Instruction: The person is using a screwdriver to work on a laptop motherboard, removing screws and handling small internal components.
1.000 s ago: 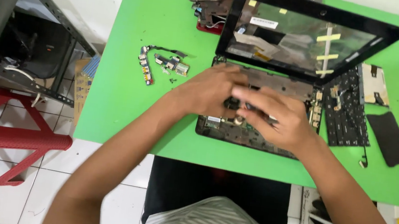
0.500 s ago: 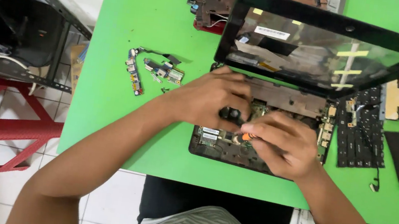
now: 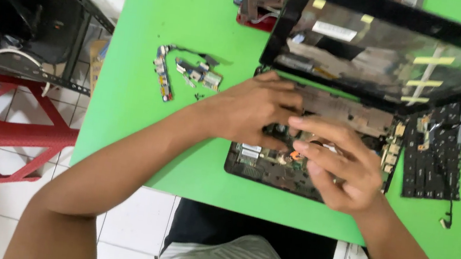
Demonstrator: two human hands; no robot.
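The opened laptop base (image 3: pixel 272 170), its exposed circuit board facing up, lies at the frame's centre on the green table (image 3: pixel 134 45), long axis running left to right beneath the tilted screen panel (image 3: pixel 389 49). The left hand (image 3: pixel 250 111) rests curled on the board from the left, fingers bent down; whether it pinches anything I cannot tell. The right hand (image 3: pixel 338 167) hovers just right of it, fingers narrowed around a small orange part (image 3: pixel 296 155). Both meet mid-board.
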